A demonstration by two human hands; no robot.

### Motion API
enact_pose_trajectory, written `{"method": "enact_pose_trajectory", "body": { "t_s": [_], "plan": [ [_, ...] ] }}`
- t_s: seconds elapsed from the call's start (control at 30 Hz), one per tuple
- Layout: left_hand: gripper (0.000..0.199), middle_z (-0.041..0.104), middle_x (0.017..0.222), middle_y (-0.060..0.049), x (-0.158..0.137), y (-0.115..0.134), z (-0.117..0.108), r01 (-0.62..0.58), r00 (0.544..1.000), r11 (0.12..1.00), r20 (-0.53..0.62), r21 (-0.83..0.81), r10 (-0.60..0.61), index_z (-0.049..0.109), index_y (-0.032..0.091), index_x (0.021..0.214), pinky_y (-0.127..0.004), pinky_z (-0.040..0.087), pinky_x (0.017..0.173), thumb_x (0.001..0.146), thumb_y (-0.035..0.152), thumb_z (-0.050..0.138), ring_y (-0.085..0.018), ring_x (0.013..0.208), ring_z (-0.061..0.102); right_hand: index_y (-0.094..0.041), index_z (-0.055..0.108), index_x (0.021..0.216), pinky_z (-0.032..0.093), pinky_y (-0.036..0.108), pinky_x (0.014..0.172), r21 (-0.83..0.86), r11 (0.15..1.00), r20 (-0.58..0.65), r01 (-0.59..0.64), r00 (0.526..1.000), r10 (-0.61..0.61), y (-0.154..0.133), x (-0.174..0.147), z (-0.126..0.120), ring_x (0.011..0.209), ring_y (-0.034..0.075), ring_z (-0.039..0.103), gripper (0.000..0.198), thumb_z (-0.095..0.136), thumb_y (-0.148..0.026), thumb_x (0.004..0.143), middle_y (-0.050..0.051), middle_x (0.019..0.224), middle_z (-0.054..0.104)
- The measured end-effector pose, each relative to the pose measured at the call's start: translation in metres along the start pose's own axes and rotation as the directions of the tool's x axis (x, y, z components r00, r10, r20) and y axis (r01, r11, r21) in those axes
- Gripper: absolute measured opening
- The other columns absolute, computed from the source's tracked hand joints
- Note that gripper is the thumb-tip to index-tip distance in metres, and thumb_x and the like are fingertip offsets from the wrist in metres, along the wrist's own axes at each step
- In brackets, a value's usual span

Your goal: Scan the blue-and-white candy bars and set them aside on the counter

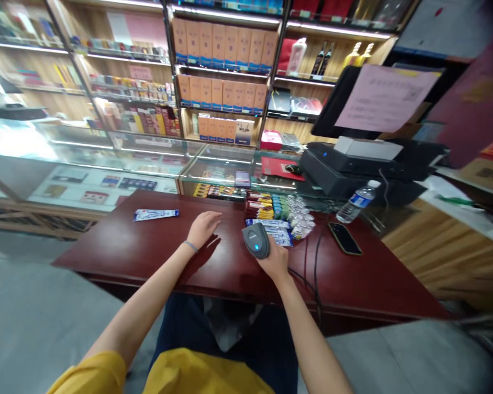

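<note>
My right hand [276, 256] is wrapped round the handle of a dark grey barcode scanner [254, 241] with a lit blue light, held above the dark red table [119, 246]. Just beyond the scanner lie several blue-and-white packets [285, 237], partly hidden by it. My left hand [203, 227], with a band at the wrist, hovers over the middle of the table; its fingers are stretched out and hold nothing. To its left lies a single blue-and-white packet [156, 214]. Rows of snacks in brown, yellow and clear wrappers [265, 206] stand behind the scanner.
On the right are a water bottle [357, 201], a phone [345, 238] and a black cable [317, 273]. A glass display counter [213, 164] borders the table's far side. Behind the bottle stands a register [332, 169] with a paper-covered monitor [388, 98].
</note>
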State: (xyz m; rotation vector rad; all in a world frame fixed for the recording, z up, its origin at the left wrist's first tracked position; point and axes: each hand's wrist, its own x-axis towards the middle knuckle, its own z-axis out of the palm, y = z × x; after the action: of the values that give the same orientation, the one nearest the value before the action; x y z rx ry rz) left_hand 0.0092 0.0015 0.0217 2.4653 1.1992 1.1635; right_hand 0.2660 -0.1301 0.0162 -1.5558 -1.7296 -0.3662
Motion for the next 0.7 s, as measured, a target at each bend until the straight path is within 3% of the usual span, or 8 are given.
{"method": "enact_pose_trajectory", "body": {
  "t_s": [0.3,0.53,0.7],
  "plan": [
    [0.026,0.069,0.112,-0.007,-0.053,-0.077,-0.071,0.146,0.988,0.982,-0.062,0.121,-0.139,0.065,0.020,0.115,-0.038,0.048,0.100,0.092,0.023,0.055,-0.022,0.107,0.061,-0.017,0.065,0.114,0.046,0.025,0.055,0.097,0.992,-0.011,0.086,0.996,-0.085,-0.064,0.017,0.048,0.057,0.020,0.067,0.043,0.062,-0.039,0.077,0.003,0.067,0.072],
    [0.026,0.067,0.115,-0.008,-0.077,-0.116,-0.101,0.228,0.974,0.948,-0.038,0.224,-0.225,0.065,0.021,0.114,-0.039,0.047,0.101,0.091,0.025,0.055,-0.024,0.110,0.060,-0.016,0.064,0.113,0.044,0.025,0.054,0.114,0.980,-0.023,0.161,0.987,-0.159,-0.072,0.016,0.063,0.056,0.019,0.067,0.040,0.060,-0.034,0.077,0.004,0.070,0.073],
    [0.045,0.059,0.129,-0.015,-0.073,-0.149,-0.108,0.303,0.952,0.881,-0.077,0.363,-0.296,0.056,0.016,0.131,-0.045,0.040,0.108,0.087,0.025,0.060,-0.030,0.123,0.052,-0.015,0.063,0.112,0.047,0.025,0.057,0.097,0.979,-0.033,0.182,0.983,-0.180,-0.072,0.014,0.063,0.057,0.019,0.067,0.037,0.058,-0.034,0.080,0.006,0.074,0.073]
  ]
}}
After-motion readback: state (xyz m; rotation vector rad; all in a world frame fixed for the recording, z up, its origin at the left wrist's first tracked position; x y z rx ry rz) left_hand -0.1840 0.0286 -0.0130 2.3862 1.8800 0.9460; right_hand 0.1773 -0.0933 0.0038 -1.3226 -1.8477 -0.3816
